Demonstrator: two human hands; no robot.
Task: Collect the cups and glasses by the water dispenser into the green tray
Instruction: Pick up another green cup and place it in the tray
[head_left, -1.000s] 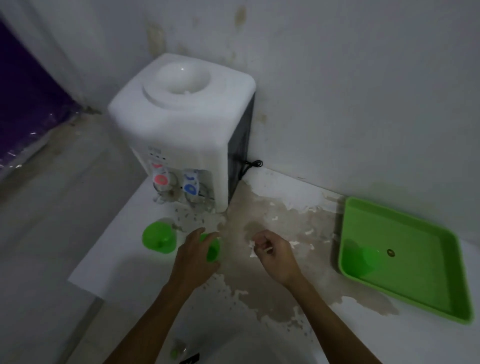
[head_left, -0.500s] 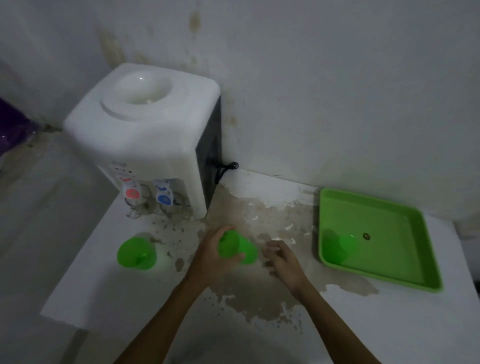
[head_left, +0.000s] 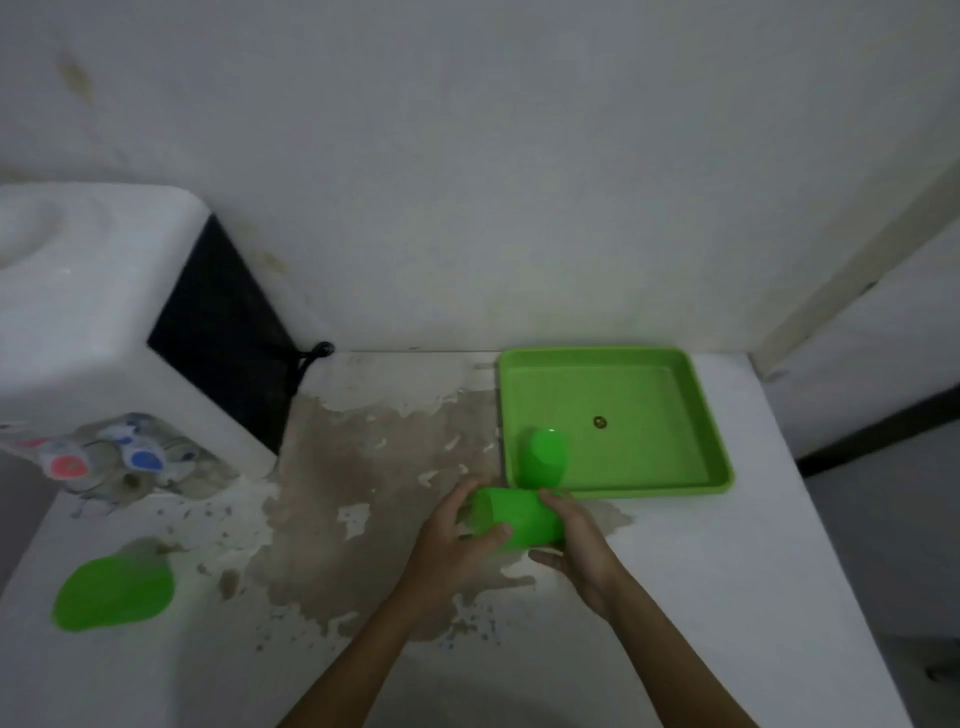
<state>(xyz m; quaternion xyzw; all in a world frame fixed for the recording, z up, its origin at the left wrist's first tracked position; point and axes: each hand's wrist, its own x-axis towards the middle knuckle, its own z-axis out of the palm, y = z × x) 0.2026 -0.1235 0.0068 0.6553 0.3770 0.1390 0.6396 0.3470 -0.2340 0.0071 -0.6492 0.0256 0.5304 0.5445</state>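
— Counter (head_left: 727, 571): white, paint worn through mid-surface. Dispenser (head_left: 104, 322) far left; tray (head_left: 675, 483) far right.

— Cups?

— Three, green. One inside the tray (head_left: 543, 457), near-left corner. One left (head_left: 114, 592), near the dispenser. One held sideways (head_left: 519, 519), just short of the tray.

— Hands?

— Left hand (head_left: 457, 540) and right hand (head_left: 576, 545) both wrapped round that cup.

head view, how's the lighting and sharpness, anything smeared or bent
Head view: dim, flat light with a grey-green cast and no glare; the green cup at lower left and the dispenser taps are smeared by blur; the green tray is sharper; the wide lens bows the table edge.
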